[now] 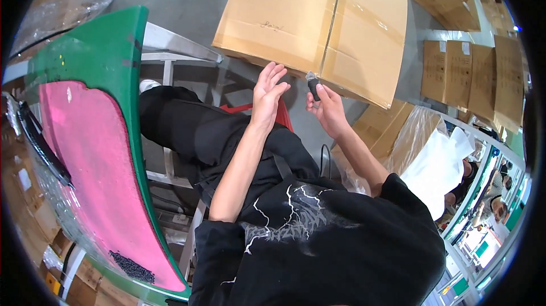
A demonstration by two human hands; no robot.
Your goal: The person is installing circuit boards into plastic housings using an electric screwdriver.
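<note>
Between the thumb and fingers of my right hand (pixel 329 110) is a small black cylindrical piece (pixel 313 88) with a clear or silvery tip; its exact kind does not show. The tip points at the near side of a large taped cardboard box (pixel 284 16). My left hand (pixel 267 93) is empty, with its fingers stretched and apart, close to the box's near edge. I cannot tell whether it touches the cardboard.
At left stands a green-edged bench (pixel 138 78) with a pink mat (pixel 96 152). A pile of small black pieces (pixel 132 267) and a black bundle in plastic (pixel 42 144) lie there. More cartons (pixel 458 73) and white sheeting (pixel 435 167) are at right. Other people are at far right.
</note>
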